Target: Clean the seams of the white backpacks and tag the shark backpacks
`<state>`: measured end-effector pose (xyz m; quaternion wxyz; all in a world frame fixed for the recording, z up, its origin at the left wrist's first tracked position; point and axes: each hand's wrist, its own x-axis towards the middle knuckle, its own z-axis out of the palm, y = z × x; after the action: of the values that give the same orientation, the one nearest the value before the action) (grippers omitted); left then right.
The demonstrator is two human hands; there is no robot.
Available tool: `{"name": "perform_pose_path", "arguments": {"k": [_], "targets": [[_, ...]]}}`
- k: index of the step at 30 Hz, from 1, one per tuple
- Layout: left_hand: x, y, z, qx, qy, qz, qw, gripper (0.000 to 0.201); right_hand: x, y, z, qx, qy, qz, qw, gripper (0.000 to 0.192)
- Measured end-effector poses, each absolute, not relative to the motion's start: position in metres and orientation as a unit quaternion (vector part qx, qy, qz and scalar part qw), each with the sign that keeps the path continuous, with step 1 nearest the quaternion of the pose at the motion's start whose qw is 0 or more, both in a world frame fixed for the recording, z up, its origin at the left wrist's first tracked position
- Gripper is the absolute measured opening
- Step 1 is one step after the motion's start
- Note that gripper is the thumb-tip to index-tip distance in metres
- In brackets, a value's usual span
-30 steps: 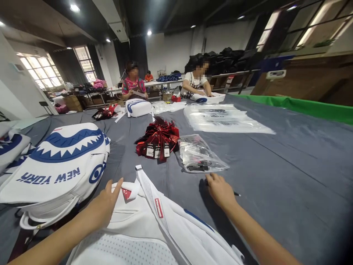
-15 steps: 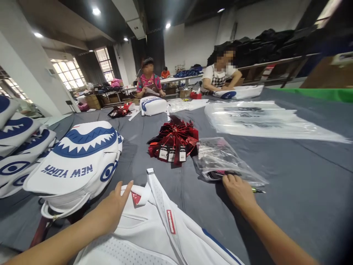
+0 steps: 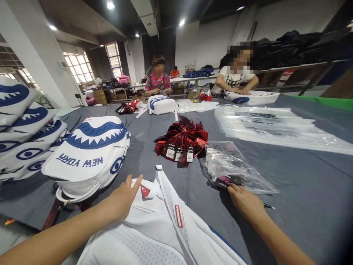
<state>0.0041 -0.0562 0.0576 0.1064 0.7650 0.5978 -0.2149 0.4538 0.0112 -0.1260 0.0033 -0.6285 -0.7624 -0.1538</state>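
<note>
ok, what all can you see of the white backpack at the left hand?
The backpack lies back side up on the gray table cover, its lower end out of frame. Smooth, leather-like white material; dotted back panel; top loop with a shiny red patch by it; a strap with a red label, dark buckle at its far end. A blue edge shows at right. The left hand touches its top, near the loop.

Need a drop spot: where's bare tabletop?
Widest: the grey tabletop right of the small clear bag, on the near side of the large flat bags. Narrower: the strip between the NEW YORK backpack and the red tag bundle. Crowded: far left, with stacked backpacks, and mid-table, where tag bundle and small bag sit close.
</note>
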Motion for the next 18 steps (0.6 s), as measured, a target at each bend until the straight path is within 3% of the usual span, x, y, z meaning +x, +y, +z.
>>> {"name": "perform_pose_path", "arguments": {"k": [10,14,18], "targets": [[-0.007,-0.059,0.049,0.791,0.586,-0.166,0.059,0.097,0.418,-0.042,-0.036,-0.774,-0.609,-0.127,0.119,0.025],[-0.014,-0.065,0.047,0.8,0.58,-0.145,0.052,0.09,0.402,-0.056,-0.016,-0.781,-0.595,-0.178,0.068,0.027],[-0.018,-0.077,0.052,0.808,0.574,-0.124,0.051,0.086,0.408,-0.058,-0.028,-0.797,-0.579,-0.172,0.011,0.025]]}}
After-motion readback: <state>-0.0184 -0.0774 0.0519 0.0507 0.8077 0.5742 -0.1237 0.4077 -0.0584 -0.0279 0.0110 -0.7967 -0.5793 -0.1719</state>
